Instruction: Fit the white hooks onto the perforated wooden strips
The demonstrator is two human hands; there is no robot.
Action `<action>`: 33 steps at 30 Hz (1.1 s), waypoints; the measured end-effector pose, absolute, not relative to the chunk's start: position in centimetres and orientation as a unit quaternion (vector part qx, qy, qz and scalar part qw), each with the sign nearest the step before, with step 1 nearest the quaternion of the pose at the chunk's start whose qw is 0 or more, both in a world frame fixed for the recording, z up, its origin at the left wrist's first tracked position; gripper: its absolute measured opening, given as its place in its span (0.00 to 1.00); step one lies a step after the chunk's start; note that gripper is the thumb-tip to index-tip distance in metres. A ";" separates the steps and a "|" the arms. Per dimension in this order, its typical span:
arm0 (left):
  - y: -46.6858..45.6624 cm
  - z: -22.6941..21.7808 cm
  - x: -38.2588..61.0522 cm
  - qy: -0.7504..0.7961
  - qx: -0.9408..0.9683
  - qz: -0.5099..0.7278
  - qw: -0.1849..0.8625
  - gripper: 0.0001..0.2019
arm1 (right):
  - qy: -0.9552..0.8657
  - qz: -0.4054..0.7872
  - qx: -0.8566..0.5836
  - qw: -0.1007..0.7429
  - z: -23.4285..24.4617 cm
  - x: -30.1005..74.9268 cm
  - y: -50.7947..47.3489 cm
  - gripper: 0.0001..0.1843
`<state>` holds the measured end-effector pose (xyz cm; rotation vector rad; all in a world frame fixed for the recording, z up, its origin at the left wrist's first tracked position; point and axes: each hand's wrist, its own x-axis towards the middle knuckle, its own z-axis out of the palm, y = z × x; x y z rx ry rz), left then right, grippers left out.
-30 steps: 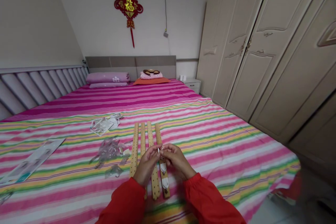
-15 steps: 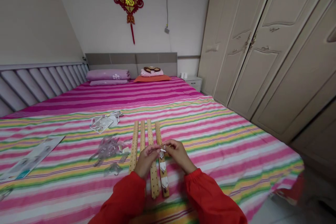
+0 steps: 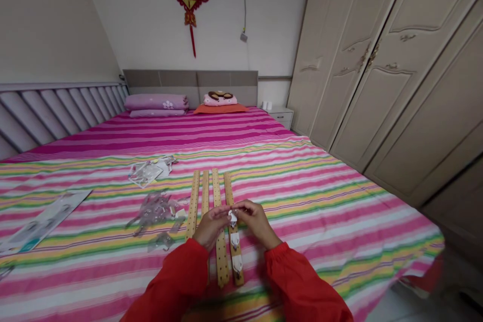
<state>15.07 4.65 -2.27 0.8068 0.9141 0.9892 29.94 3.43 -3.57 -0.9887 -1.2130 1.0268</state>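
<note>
Head view: four perforated wooden strips [image 3: 206, 192] lie side by side on the striped bed [image 3: 324, 196]. Open sheet runs to their right as far as the bed's edge by the wardrobe [image 3: 377, 85]; clear plastic packets [image 3: 154, 210] lie just to their left. Over the rightmost strip [image 3: 228, 186], the left hand [image 3: 209, 227] and right hand [image 3: 257, 221] meet, each grip pinched on one small white hook [image 3: 233, 218]. Two fitted hooks [image 3: 236, 261] sit nearer the person.

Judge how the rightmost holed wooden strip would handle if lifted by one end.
Probably stiff: the rightmost strip lies dead straight on the soft bedsheet. Likely light, being thin and narrow. The white hooks fitted at its near end might make that end slightly heavier and could snag the fabric if pushed.
</note>
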 end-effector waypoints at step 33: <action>10.0 -2.1 15.7 0.514 0.414 0.428 0.617 0.14 | -0.360 0.558 -0.458 0.591 -3.6 29.2 4.7 0.18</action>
